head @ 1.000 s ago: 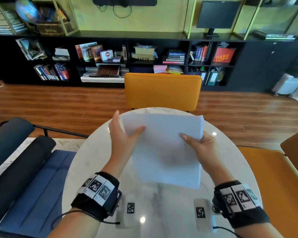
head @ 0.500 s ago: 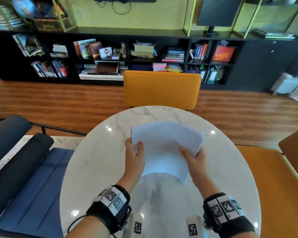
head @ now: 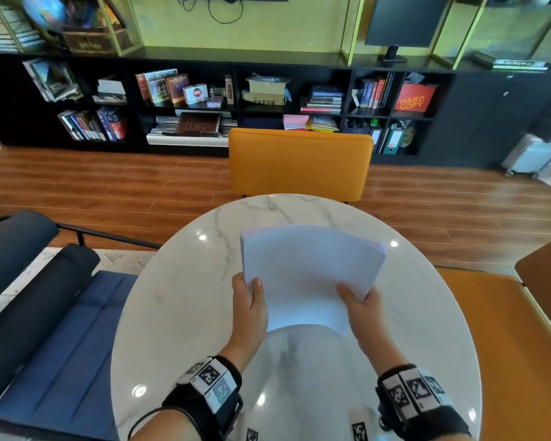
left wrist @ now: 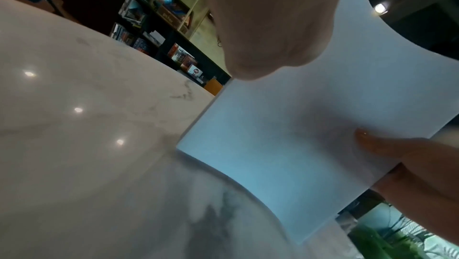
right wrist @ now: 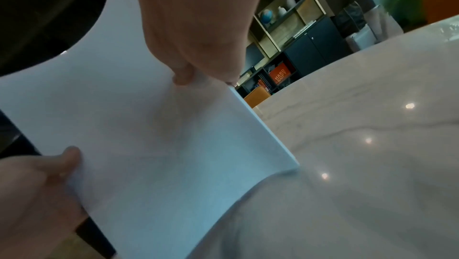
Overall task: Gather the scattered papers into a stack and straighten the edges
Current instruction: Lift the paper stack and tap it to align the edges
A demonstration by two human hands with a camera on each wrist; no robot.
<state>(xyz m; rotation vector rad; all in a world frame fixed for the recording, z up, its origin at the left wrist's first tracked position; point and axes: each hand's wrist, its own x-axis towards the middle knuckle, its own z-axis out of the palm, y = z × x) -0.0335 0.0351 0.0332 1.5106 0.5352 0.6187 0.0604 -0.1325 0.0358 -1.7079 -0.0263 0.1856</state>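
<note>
Both hands grip the paper stack (head: 309, 275) over the round marble table (head: 178, 313): my left hand (head: 250, 308) pinches its left edge, thumb on top, and my right hand (head: 361, 310) clamps the right edge (fingers underneath, out of sight). Sheets stand on their near edge, tilted away from me, long axis running hand to hand, each equally close. Far corners look slightly fanned; tapping seems next.
</note>
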